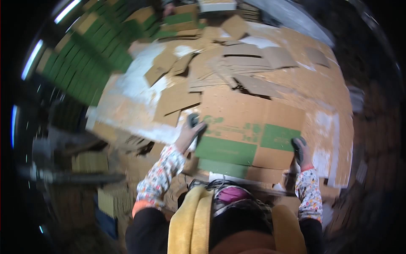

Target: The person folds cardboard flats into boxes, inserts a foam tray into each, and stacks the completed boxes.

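In front of me a flat brown cardboard box [243, 112] with green printed bands lies at the near edge of the table, its lower flaps toward my body. My left hand [194, 127], in a dark grey glove, grips its left edge. At the right edge my right hand [301, 150], gloved too, holds the board, with the fingertips partly hidden. Patterned sleeves cover both forearms. Just beyond the box, grey-brown cardboard sheets [247, 63] overlap in a loose pile. Another brown piece [177, 101] lies beside the box's upper left corner.
The wide table [325, 95] has worn white patches and scattered scraps. Stacks of green and brown cartons [80, 63] rise at the far left. More cartons [182, 21] stand at the far edge, near part of another person's hand [168, 9]. Bundled cardboard [116, 201] sits low at left.
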Tool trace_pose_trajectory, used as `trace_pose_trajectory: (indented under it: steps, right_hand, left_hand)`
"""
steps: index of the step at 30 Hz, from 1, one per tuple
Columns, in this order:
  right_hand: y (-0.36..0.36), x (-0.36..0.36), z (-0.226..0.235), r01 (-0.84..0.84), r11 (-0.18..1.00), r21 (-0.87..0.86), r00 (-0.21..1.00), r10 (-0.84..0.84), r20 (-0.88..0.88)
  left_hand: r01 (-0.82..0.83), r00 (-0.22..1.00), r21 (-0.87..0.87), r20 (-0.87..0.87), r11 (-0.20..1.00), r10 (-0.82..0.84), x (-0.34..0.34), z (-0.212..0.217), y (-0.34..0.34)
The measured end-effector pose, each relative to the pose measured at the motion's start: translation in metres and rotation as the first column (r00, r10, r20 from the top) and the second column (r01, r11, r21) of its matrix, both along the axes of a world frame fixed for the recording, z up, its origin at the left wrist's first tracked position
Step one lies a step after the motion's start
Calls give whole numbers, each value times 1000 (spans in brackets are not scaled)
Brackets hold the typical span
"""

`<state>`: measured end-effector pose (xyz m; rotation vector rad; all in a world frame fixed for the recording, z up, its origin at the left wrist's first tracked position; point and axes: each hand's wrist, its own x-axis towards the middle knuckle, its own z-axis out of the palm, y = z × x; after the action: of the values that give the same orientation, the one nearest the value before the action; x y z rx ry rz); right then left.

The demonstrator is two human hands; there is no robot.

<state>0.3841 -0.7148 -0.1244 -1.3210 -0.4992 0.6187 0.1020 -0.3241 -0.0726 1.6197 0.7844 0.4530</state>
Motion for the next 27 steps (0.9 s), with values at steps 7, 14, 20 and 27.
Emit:
trace_pose_trajectory:
  steps: [7, 14, 20, 27]
  right_hand:
    - [-9, 146, -3, 26, 985, 169, 969, 16, -246]
    - [83, 56, 48, -90, 924, -373, 993, 113, 40]
    - [125, 20, 35, -174, 870, -461, 964, 246, 99]
    - [92, 26, 33, 567, 612, -552, 564, 199, 801]
  left_hand:
    - [-166, 985, -15, 33, 986, 167, 65, 80, -67]
    - [-264, 945, -157, 155, 952, 288, 92, 65, -42]
    - [666, 744, 627, -603, 405, -288, 88, 85, -97]
    - [607, 794, 579, -437, 544, -422, 77, 28, -158]
